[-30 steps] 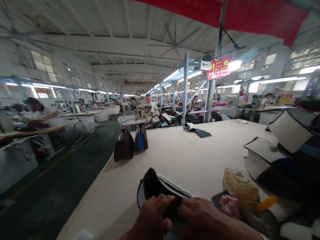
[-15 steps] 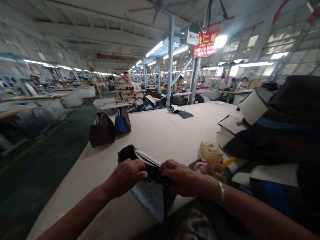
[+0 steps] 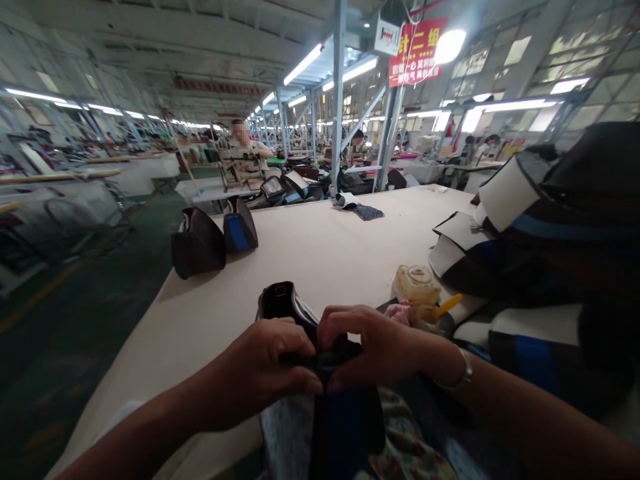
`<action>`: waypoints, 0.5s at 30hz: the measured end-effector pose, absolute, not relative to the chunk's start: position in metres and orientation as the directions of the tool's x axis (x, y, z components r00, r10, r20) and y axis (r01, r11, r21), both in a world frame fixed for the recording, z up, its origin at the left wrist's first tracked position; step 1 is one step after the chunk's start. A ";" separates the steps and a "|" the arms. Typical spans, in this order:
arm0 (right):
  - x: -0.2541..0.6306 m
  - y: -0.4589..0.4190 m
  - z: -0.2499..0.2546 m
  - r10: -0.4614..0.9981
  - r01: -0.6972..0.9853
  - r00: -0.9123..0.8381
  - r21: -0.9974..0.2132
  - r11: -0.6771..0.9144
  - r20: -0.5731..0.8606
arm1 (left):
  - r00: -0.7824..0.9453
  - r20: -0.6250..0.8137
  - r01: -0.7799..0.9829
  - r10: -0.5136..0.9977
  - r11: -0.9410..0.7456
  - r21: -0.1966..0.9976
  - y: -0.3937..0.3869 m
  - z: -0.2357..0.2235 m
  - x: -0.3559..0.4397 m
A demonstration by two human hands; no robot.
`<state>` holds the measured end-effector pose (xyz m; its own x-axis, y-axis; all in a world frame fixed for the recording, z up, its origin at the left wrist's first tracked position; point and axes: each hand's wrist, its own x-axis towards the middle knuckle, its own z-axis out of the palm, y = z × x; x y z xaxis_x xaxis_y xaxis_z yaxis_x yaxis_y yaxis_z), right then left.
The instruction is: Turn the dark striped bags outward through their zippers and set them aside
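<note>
My left hand (image 3: pixel 267 363) and my right hand (image 3: pixel 367 347) both grip the near edge of a dark bag piece (image 3: pixel 280 303) with a blue panel hanging off the table's front edge. Fingers of both hands are curled and pinched on the dark fabric, thumbs nearly touching. The piece's far end curves up off the cream table (image 3: pixel 325 253). A silver bracelet sits on my right wrist.
Two dark bag shells (image 3: pixel 197 243) stand at the table's left edge. A tape roll (image 3: pixel 416 285) with an orange-handled tool lies right of my hands. A tall stack of dark and white pieces (image 3: pixel 540 220) fills the right. A person sits at a far machine.
The camera tilted down over the second. My hands drew closer together and bunched the dark piece, lifting its far end upright and pulling the blue panel toward me.
</note>
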<state>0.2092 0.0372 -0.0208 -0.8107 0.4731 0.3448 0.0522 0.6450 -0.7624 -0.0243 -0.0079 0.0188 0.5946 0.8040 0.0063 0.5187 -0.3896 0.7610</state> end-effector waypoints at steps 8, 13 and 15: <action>0.221 0.031 -0.026 0.479 -0.039 -0.847 -0.926 0.376 0.230 | 0.660 -0.153 0.432 0.736 -0.205 0.878 -0.015 0.028 -0.014; 0.223 0.019 -0.023 0.555 0.000 -0.801 -0.926 0.378 0.226 | 0.667 -0.187 0.432 0.721 -0.170 0.886 -0.012 0.029 -0.006; 0.222 0.014 -0.022 0.610 0.032 -0.751 -0.909 0.415 0.253 | 0.644 -0.208 0.457 0.737 -0.152 0.876 -0.011 0.030 -0.001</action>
